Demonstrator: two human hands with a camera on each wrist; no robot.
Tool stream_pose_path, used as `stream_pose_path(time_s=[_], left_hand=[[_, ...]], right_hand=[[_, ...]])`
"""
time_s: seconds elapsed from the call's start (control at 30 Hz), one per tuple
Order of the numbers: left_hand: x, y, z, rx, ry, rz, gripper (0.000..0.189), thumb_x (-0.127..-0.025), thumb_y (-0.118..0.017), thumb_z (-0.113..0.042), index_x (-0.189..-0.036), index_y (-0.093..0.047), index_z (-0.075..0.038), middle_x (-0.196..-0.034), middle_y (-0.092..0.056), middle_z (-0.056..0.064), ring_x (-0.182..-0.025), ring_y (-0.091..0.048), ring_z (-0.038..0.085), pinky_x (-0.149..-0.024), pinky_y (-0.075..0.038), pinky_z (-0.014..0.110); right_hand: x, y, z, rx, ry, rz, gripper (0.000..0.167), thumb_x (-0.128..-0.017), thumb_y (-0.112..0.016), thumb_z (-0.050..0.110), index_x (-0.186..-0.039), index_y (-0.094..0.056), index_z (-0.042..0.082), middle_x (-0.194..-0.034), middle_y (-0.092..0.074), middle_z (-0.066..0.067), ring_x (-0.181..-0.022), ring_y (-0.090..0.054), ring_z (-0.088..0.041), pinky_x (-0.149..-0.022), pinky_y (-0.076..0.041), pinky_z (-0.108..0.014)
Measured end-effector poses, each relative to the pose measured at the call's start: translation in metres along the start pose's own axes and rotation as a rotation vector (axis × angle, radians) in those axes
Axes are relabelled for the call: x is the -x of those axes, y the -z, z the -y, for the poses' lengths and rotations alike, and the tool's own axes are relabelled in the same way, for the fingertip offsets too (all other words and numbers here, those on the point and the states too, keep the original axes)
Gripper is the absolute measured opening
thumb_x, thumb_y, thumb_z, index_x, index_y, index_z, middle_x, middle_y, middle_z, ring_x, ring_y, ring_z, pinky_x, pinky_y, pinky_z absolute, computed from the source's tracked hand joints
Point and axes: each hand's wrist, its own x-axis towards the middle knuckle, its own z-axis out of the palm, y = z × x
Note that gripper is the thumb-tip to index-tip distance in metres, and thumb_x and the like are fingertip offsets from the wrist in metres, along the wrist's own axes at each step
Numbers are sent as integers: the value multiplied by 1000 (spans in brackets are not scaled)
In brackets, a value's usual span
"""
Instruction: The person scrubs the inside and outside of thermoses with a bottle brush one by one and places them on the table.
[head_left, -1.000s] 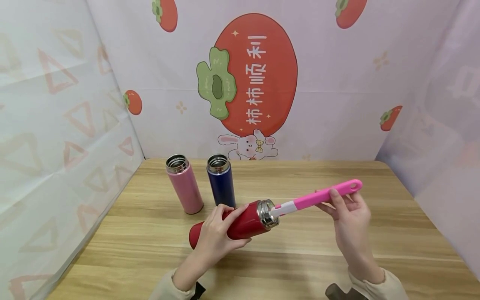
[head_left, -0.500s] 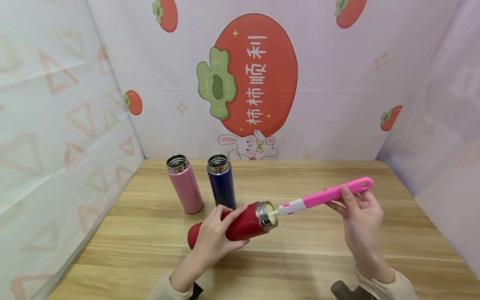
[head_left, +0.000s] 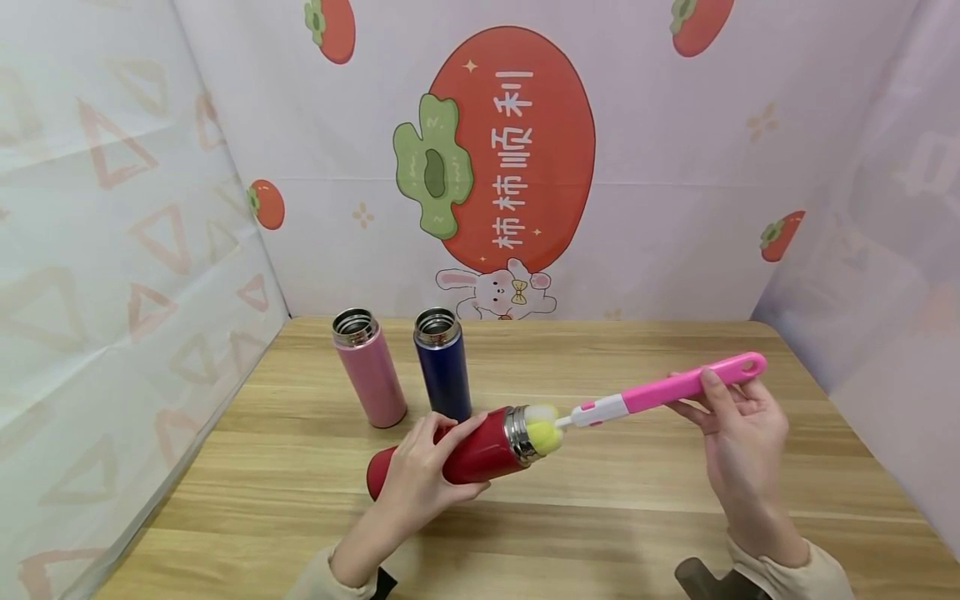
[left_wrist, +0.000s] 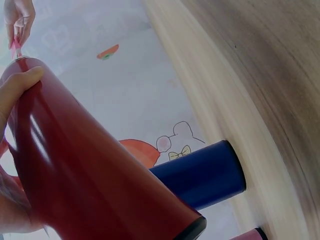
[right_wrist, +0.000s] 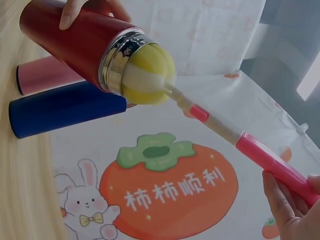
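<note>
My left hand (head_left: 423,467) grips a red thermos bottle (head_left: 483,446) round its body, tilted with its steel mouth up to the right. In the right wrist view the yellow and white sponge head of a bottle brush (right_wrist: 150,75) bulges partly out of that mouth; the rest of the sponge is hidden inside. My right hand (head_left: 742,442) pinches the brush's pink handle (head_left: 690,385) between thumb and fingers near its holed end. The left wrist view shows the red bottle (left_wrist: 95,160) large, its dark base toward the lower right.
Two lidless bottles stand upright behind the red one: a pink bottle (head_left: 372,379) and a dark blue bottle (head_left: 444,371). They are on a wooden table (head_left: 637,517). A white printed cloth (head_left: 315,125) hangs at the back, and more cloth lines both sides.
My right hand has drawn the bottle brush rightward, so its sponge head now shows at the red bottle's mouth. The left hand and red bottle have shifted slightly left.
</note>
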Motion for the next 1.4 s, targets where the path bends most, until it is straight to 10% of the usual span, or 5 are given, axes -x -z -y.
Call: stream_pose_path(time_s=[1.13,1.4], left_hand=[[-5,-1,-6,-3,-39,-63,75,-51,-83,-37,-119,-55,-25,-91,-51,3,-80,-50,14,-65,-47,29],[-10,-2,-11,17,-41,-48,75,-52,-83,-37,-120,-53,-26,-93,-52,3,-83,-50,14,-65,-47,29]], right_hand=[[7,3,-23,114,-1,77,10,-84,-48,-10,-94,-46,-11,-81,-63,-20,-72,-64,-25,-65,-50,-38],[0,51,-68,216,-51,219,22,-86,-50,-5,-105,-43,-11,-95,-58,-27,-85,-60,-36,-73,-47,-46]])
